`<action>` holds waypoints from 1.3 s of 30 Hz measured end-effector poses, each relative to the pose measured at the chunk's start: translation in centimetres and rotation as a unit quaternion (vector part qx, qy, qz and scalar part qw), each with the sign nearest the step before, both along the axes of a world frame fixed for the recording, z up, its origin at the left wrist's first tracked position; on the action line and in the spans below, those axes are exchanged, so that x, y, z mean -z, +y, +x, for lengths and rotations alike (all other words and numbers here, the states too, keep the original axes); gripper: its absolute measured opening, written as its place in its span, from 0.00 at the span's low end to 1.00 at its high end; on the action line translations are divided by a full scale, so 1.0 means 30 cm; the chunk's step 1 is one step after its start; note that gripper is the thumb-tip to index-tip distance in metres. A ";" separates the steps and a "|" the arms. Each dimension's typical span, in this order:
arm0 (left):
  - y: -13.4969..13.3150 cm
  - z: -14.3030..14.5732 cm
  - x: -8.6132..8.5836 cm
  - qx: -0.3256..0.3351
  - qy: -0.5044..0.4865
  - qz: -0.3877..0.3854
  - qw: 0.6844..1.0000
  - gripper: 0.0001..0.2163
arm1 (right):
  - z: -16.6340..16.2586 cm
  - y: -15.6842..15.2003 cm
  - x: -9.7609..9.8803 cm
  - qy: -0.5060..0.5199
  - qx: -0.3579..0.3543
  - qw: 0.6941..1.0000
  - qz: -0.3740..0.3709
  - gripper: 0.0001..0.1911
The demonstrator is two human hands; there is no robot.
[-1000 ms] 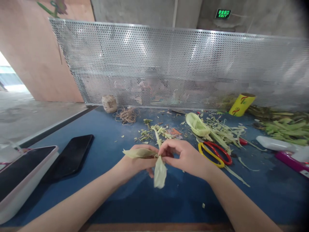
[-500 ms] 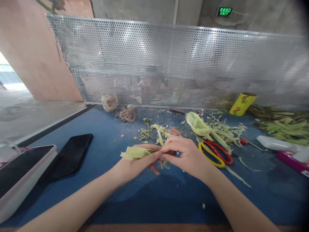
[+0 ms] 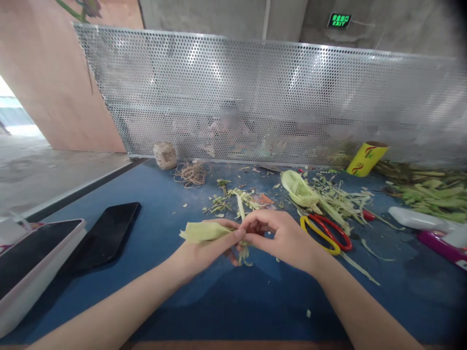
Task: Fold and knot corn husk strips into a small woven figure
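Observation:
My left hand (image 3: 209, 245) is closed around a pale green corn husk (image 3: 204, 232), whose wide end sticks out to the left over the hand. My right hand (image 3: 279, 236) meets it at the fingertips, thumb and forefinger pinched together against the left thumb. Narrow husk strips stick up and hang down where the fingers meet. What exactly the right fingers pinch is hidden. Just right of that hand lie scissors (image 3: 324, 236) with one red and one yellow handle. A larger cupped husk (image 3: 297, 188) rests behind them.
Shredded husk strips (image 3: 341, 199) lie at the right, near a yellow roll (image 3: 368, 159). Tangled twine (image 3: 191, 173) and a whitish spool (image 3: 165, 155) sit far left. A black phone (image 3: 105, 236) and a tablet (image 3: 36, 253) lie left. A perforated metal screen (image 3: 255, 87) borders the back.
Both hands stay joined at nearly the same spot. The right fingers have curled in closer, and the hanging strips under them have shifted slightly left and down.

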State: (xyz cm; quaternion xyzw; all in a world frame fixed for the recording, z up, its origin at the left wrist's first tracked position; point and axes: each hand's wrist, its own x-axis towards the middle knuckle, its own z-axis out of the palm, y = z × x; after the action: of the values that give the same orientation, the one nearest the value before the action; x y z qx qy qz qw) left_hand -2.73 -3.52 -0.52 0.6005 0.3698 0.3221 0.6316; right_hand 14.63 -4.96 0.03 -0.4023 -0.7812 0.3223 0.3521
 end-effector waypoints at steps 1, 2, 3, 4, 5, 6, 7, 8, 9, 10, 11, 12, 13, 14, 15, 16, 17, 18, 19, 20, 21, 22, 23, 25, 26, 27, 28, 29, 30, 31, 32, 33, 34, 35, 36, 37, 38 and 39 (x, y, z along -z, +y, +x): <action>0.000 0.002 0.002 -0.009 0.011 0.008 1.000 0.10 | -0.003 -0.001 0.003 0.005 0.000 1.000 -0.009 0.03; -0.001 0.004 0.002 -0.014 0.021 0.016 1.000 0.10 | -0.004 -0.002 0.004 0.011 -0.001 1.000 -0.016 0.05; -0.001 0.005 0.001 -0.015 0.028 0.022 0.999 0.10 | -0.003 -0.004 0.004 0.018 -0.003 1.000 -0.021 0.07; -0.002 0.006 -0.001 -0.015 0.032 0.028 0.999 0.09 | 0.000 -0.006 0.002 0.024 -0.011 0.999 -0.026 0.09; -0.003 0.007 -0.003 -0.014 0.035 0.032 0.999 0.09 | 0.004 -0.008 -0.002 0.026 -0.023 0.999 -0.034 0.10; -0.004 0.007 -0.006 -0.011 0.041 0.037 0.998 0.08 | 0.009 -0.010 -0.006 0.025 -0.035 0.998 -0.037 0.11; -0.005 0.007 -0.007 -0.003 0.048 0.040 0.998 0.08 | 0.014 -0.011 -0.010 0.023 -0.037 0.999 -0.033 0.11; -0.006 0.007 -0.007 0.007 0.055 0.041 0.998 0.08 | 0.017 -0.011 -0.013 0.020 -0.027 0.999 -0.012 0.11; -0.007 0.008 -0.006 0.018 0.062 0.039 0.997 0.08 | 0.019 -0.011 -0.014 0.012 -0.009 1.000 0.021 0.12; -0.008 0.009 -0.002 0.032 0.069 0.036 0.996 0.08 | 0.018 -0.010 -0.012 -0.001 0.009 0.998 0.062 0.12; -0.009 0.011 0.003 0.050 0.078 0.037 0.995 0.08 | 0.015 -0.009 -0.009 -0.021 0.020 0.994 0.104 0.13; -0.010 0.013 0.009 0.068 0.084 0.043 0.993 0.07 | 0.010 -0.009 -0.003 -0.047 0.023 0.989 0.142 0.14; -0.011 0.016 0.015 0.080 0.090 0.054 0.991 0.06 | 0.003 -0.008 0.003 -0.074 0.019 0.982 0.170 0.15; -0.012 0.018 0.020 0.090 0.099 0.067 0.989 0.05 | -0.004 -0.008 0.009 -0.099 0.012 0.977 0.191 0.16; -0.013 0.020 0.023 0.096 0.104 0.077 0.987 0.05 | -0.010 -0.008 0.015 -0.118 0.010 0.971 0.207 0.16; -0.014 0.021 0.023 0.099 0.105 0.082 0.986 0.04 | -0.016 -0.009 0.019 -0.133 0.010 0.965 0.224 0.16; -0.015 0.022 0.022 0.099 0.104 0.081 0.986 0.03 | -0.019 -0.009 0.021 -0.144 0.010 0.960 0.238 0.16; -0.015 0.023 0.018 0.098 0.101 0.076 0.987 0.03 | -0.021 -0.010 0.022 -0.152 0.009 0.957 0.249 0.16; -0.016 0.023 0.013 0.102 0.099 0.068 0.988 0.03 | -0.022 -0.011 0.021 -0.156 0.005 0.954 0.256 0.15; -0.016 0.023 0.008 0.104 0.097 0.060 0.988 0.03 | -0.022 -0.012 0.019 -0.159 -0.001 0.953 0.259 0.14; -0.015 0.023 0.003 0.107 0.098 0.053 0.988 0.02 | -0.021 -0.013 0.016 -0.158 -0.006 0.952 0.261 0.13; -0.015 0.023 0.000 0.107 0.104 0.048 0.988 0.03 | -0.021 -0.015 0.013 -0.155 -0.010 0.953 0.261 0.12; -0.014 0.024 -0.003 0.104 0.111 0.048 0.987 0.03 | -0.021 -0.016 0.011 -0.150 -0.009 0.954 0.259 0.11; -0.013 0.026 -0.005 0.095 0.127 0.056 0.986 0.02 | -0.024 -0.020 0.009 -0.138 0.001 0.956 0.258 0.09; -0.013 0.027 -0.005 0.092 0.136 0.060 0.985 0.02 | -0.027 -0.021 0.009 -0.134 0.010 0.957 0.257 0.08; -0.013 0.028 -0.004 0.092 0.143 0.062 0.984 0.02 | -0.029 -0.022 0.011 -0.132 0.019 0.958 0.256 0.06; -0.013 0.029 -0.002 0.089 0.149 0.060 0.983 0.02 | -0.032 -0.022 0.012 -0.131 0.026 0.957 0.256 0.04; -0.012 0.030 0.002 0.088 0.158 0.059 0.982 0.02 | -0.035 -0.022 0.014 -0.132 0.030 0.957 0.258 0.03; -0.010 0.029 0.007 0.087 0.165 0.059 0.981 0.03 | -0.037 -0.021 0.016 -0.135 0.032 0.956 0.259 0.02; -0.008 0.028 0.014 0.085 0.170 0.063 0.980 0.03 | -0.039 -0.021 0.018 -0.140 0.033 0.955 0.259 0.02; -0.006 0.026 0.022 0.083 0.176 0.073 0.978 0.03 | -0.040 -0.020 0.019 -0.145 0.032 0.954 0.260 0.02; -0.003 0.024 0.029 0.081 0.174 0.081 0.978 0.03 | -0.041 -0.020 0.020 -0.150 0.030 0.953 0.260 0.02; -0.001 0.021 0.036 0.070 0.172 0.088 0.979 0.03 | -0.040 -0.019 0.020 -0.155 0.028 0.953 0.258 0.02; 0.001 0.019 0.040 0.067 0.177 0.092 0.978 0.03 | -0.039 -0.019 0.020 -0.158 0.025 0.954 0.254 0.02; 0.002 0.018 0.041 0.073 0.178 0.088 0.977 0.04 | -0.038 -0.019 0.020 -0.156 0.024 0.956 0.249 0.02; 0.001 0.017 0.039 0.081 0.176 0.079 0.978 0.04 | -0.036 -0.018 0.020 -0.145 0.026 0.959 0.241 0.03; 0.000 0.017 0.034 0.081 0.169 0.075 0.979 0.04 | -0.034 -0.016 0.020 -0.127 0.032 0.965 0.229 0.03; -0.001 0.017 0.029 0.080 0.151 0.070 0.983 0.05 | -0.032 -0.014 0.021 -0.101 0.043 0.970 0.215 0.04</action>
State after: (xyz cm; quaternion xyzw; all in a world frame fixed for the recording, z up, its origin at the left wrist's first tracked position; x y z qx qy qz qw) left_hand -2.21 -3.55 -1.38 0.7123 0.3881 0.2015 0.5489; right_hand 13.69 -5.37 -0.59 -0.3811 -0.8457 0.0887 0.3628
